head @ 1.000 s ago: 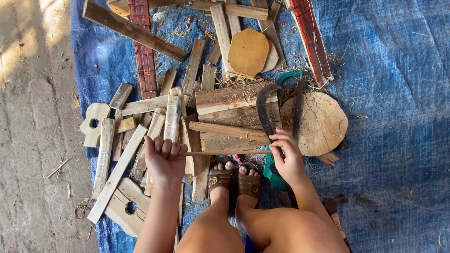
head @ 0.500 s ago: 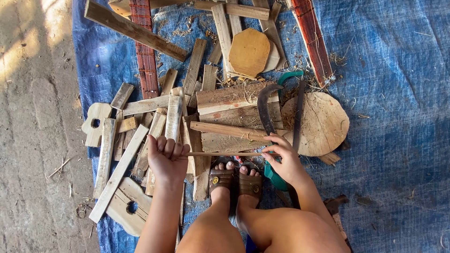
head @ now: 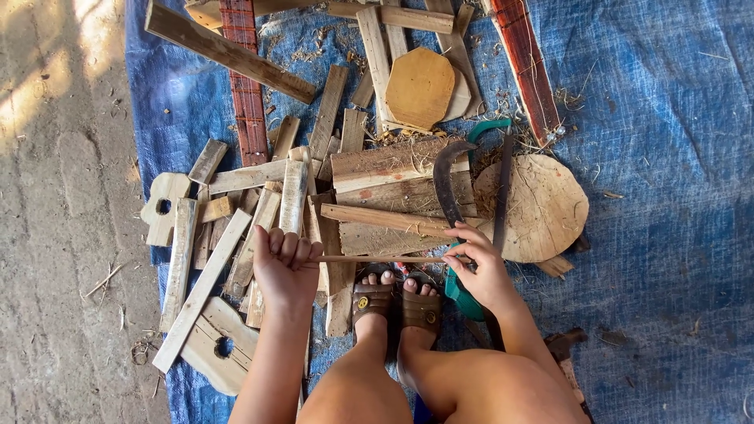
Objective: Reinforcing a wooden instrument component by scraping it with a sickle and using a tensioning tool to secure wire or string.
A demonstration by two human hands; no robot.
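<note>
I look down at my knees and sandalled feet on a blue tarp (head: 660,157). My left hand (head: 284,263) is closed in a fist around one end of a thin wooden stick (head: 377,259) that runs level above my toes. My right hand (head: 481,267) pinches the stick's other end with its fingertips. Just beyond the stick lie split wooden slabs (head: 393,169) and a curved-bladed knife (head: 446,182) with a dark blade. A round wooden block (head: 542,208) sits to the right of the knife.
Many wooden planks and offcuts (head: 236,208) are scattered over the tarp's left half. An octagonal wooden board (head: 420,86) lies further off, with two red-brown slatted strips (head: 245,86) near it. A green-handled saw (head: 463,294) rests under my right hand. Bare concrete floor (head: 63,235) lies to the left.
Both hands have kept hold of the stick. My right hand has shifted slightly along its end; the stick stays level above my feet.
</note>
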